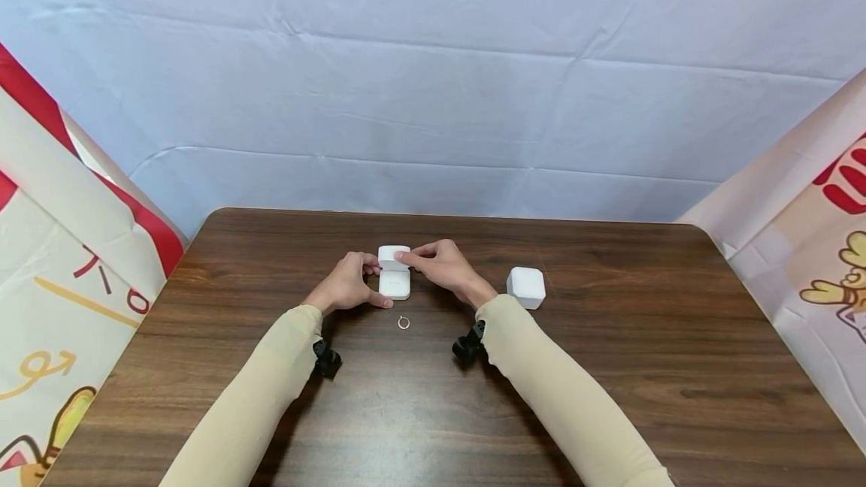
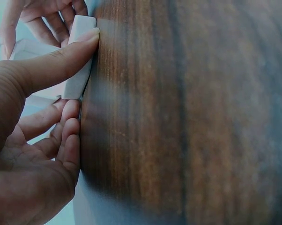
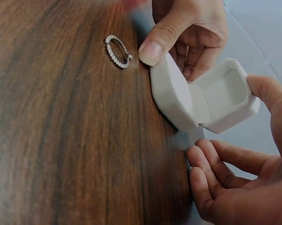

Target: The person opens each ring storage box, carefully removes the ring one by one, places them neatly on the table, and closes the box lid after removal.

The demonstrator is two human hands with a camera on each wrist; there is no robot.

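A small white ring box (image 1: 395, 285) stands with its lid raised on the brown table. My left hand (image 1: 346, 282) holds its base, thumb along the front side and fingers by the left side. The lid (image 3: 227, 91) tilts back, its hollow inside facing forward. My right hand (image 1: 445, 269) pinches the lid at its right, the thumb on the rim; its other fingers curve loosely close to the tabletop. In front of the box lies a ring (image 3: 111, 52) set with a row of small stones, touched by neither hand.
A second white box (image 1: 526, 287), closed, stands on the table (image 1: 649, 337) to the right, near my right wrist. Pale cloth (image 1: 433, 96) hangs behind the far edge. Printed sheets (image 1: 812, 261) hang at both sides. Black wrist cameras (image 1: 328, 359) sit under my sleeves.
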